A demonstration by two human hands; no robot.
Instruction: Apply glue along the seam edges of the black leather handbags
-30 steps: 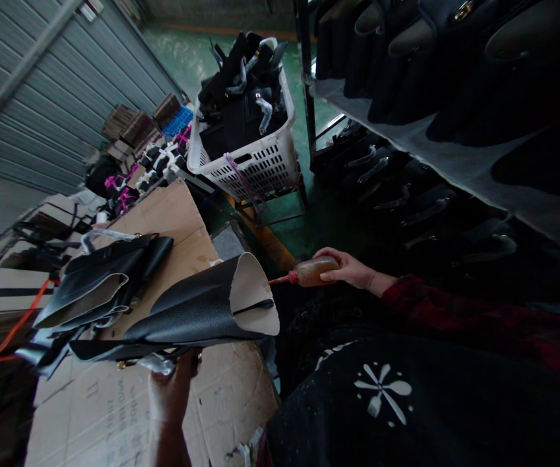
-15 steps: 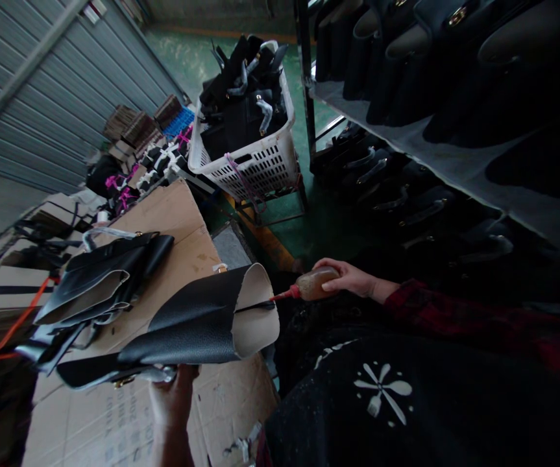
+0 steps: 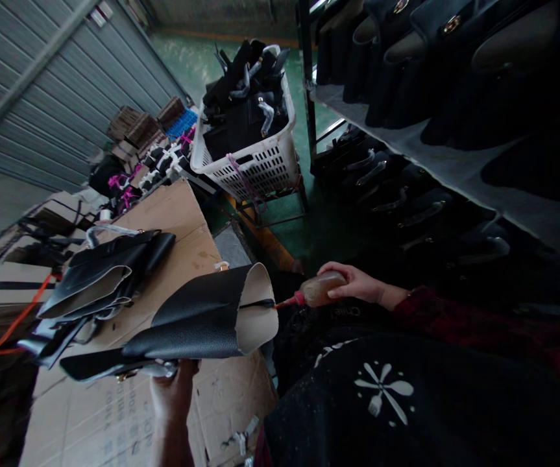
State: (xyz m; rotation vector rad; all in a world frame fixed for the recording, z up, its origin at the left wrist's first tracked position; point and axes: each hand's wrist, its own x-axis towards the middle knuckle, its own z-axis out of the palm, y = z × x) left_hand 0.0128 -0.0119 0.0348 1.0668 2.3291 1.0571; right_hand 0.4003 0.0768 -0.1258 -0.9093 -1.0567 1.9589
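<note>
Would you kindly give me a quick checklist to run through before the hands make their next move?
1. Bottle secure in the right hand: ok, fingers wrapped around it.
2. Black bag held by the left hand: ok, along its lower edge.
3. Red nozzle directed at the bag's open end: ok, tip at the rim.
4. Liquid at the nozzle tip: cannot tell, too small.
5. Cardboard free of other items: not ok, a second bag lies there.
</note>
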